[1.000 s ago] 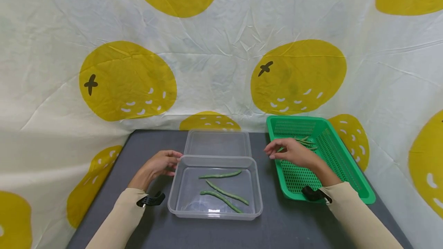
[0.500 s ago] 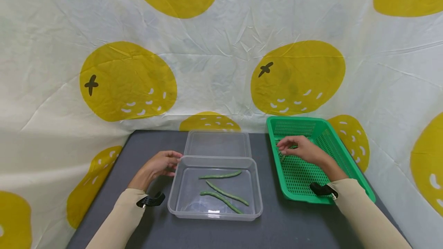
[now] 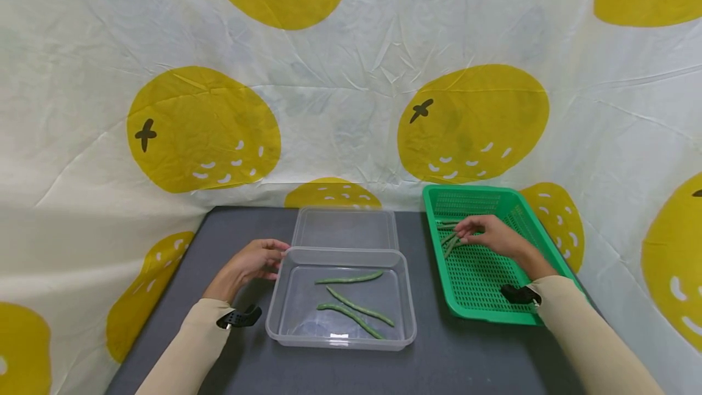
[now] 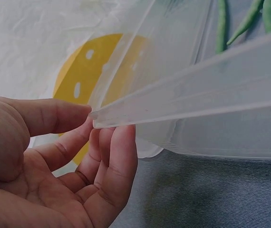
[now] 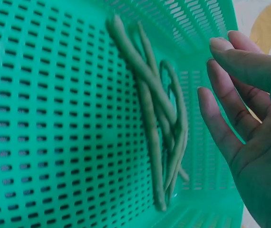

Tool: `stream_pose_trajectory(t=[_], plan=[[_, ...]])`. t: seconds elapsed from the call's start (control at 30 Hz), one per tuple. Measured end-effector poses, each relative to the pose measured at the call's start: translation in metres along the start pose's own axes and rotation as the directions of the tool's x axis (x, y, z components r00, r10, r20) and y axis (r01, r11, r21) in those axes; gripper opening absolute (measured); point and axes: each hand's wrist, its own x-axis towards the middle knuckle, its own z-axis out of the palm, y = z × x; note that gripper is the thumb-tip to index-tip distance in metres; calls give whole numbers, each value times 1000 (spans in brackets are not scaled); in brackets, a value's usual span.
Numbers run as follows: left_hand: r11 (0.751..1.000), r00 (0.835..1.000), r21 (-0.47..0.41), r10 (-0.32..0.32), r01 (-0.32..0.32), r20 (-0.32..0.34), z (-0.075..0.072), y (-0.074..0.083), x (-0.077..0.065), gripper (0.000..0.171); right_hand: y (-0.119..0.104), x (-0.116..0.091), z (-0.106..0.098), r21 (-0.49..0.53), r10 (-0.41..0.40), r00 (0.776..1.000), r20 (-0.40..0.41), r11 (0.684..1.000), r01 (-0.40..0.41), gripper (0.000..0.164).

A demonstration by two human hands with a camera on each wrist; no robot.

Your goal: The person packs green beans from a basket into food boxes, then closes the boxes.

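At its back left corner, a clear plastic container (image 3: 296, 316) is pinched by my left hand (image 3: 256, 261); in the left wrist view the thumb lies on the rim corner and fingers sit under it. Three green beans (image 3: 359, 305) lie spread on the container's floor. Over on the right, my right hand (image 3: 488, 233) hovers inside the green basket (image 3: 482, 285), fingers loosely bent with nothing between them. Several more green beans (image 5: 150, 104) lie in a crossed bunch on the basket floor, beside the right fingertips (image 5: 207, 102).
Behind the container lies a clear lid (image 3: 345, 227), flat on the dark table (image 3: 241, 224). The basket's raised walls stand around the right hand. A white cloth (image 3: 340, 139) printed with yellow fruit hangs behind the table.
My right hand has moved right, from over the basket's left rim to farther inside, uncovering beans at the basket's left side. The left hand and the container have stayed in place.
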Motion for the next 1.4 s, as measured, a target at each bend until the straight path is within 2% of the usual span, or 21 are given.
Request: stream_pose_trajectory(t=[0.17, 0.5, 0.73, 0.97, 1.4], plan=[[1000, 1000, 5, -4, 4, -6, 0, 1, 0, 39, 11, -2, -4, -46, 31, 999, -13, 998, -31, 27], [1000, 1000, 11, -4, 4, -5, 0, 2, -1, 38, 32, -6, -4, -74, 98, 995, -19, 992, -99, 36], [1000, 1000, 19, -4, 4, -2, 0, 1, -1, 39, 40, -10, -3, -169, 113, 993, -26, 979, -116, 42], [1000, 1000, 10, -4, 4, -6, 0, 1, -1, 37, 43, -10, -3, -199, 152, 988, 22, 969, -145, 47], [1000, 1000, 9, 9, -9, -10, 1, -4, 0, 36, 44, -14, -2, -285, 147, 988, 43, 950, -128, 33]])
